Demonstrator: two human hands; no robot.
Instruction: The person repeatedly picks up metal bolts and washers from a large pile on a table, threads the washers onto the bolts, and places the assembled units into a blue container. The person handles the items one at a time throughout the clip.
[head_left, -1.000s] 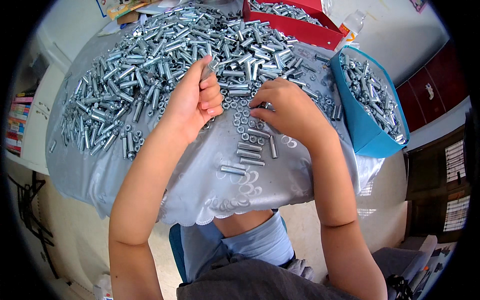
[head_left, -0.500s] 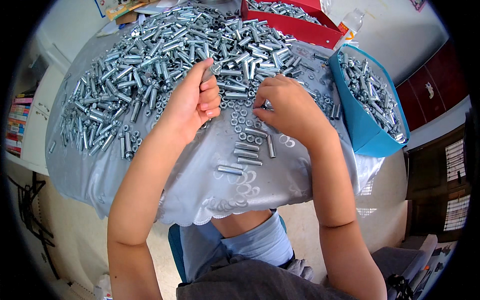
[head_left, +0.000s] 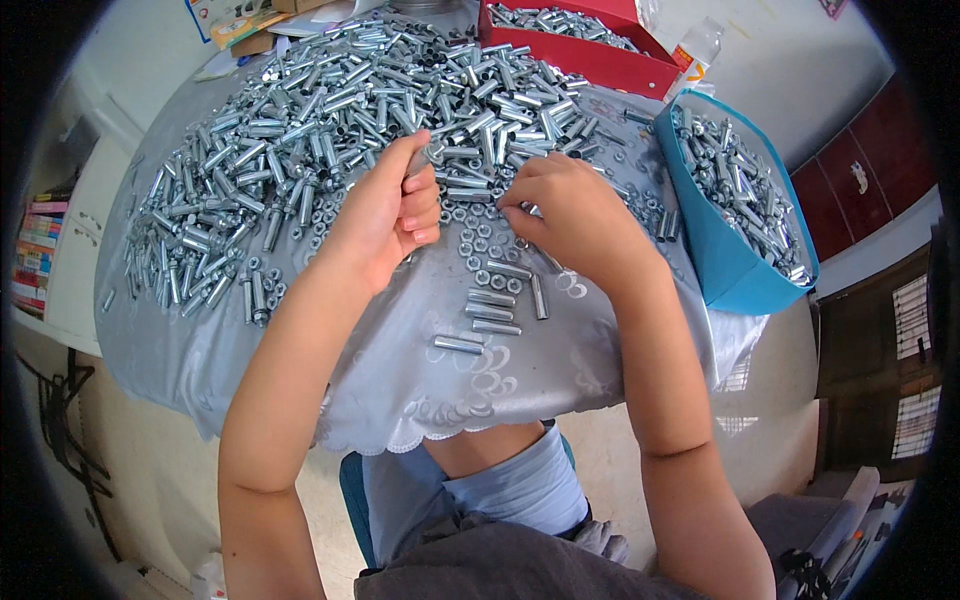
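My left hand (head_left: 388, 212) is closed in a fist above the table, its thumb pressed along a metal anchor bolt (head_left: 417, 162). Most of that bolt is hidden by the fingers. To its right, my right hand (head_left: 568, 205) hangs low over the loose nuts, with thumb and forefinger pinched together. A bit of shiny metal shows by its fingertips, too covered to name. Silver hex nuts (head_left: 482, 245) lie between the hands. Closer to me are several metal sleeves (head_left: 491, 312), most of them side by side. A large heap of anchor bolts and sleeves (head_left: 330, 110) spreads behind both hands.
A blue fabric bin (head_left: 725, 240) full of anchor bolts stands at the table's right edge. Behind it are a red box (head_left: 590, 58) holding more metal parts and a clear bottle (head_left: 697, 50). A silvery cloth (head_left: 370, 370) covers the round table.
My right hand has shifted slightly left over the nuts, still pinched. The left fist has barely moved and keeps its grip; the anchor bolt's tip shows less above it.
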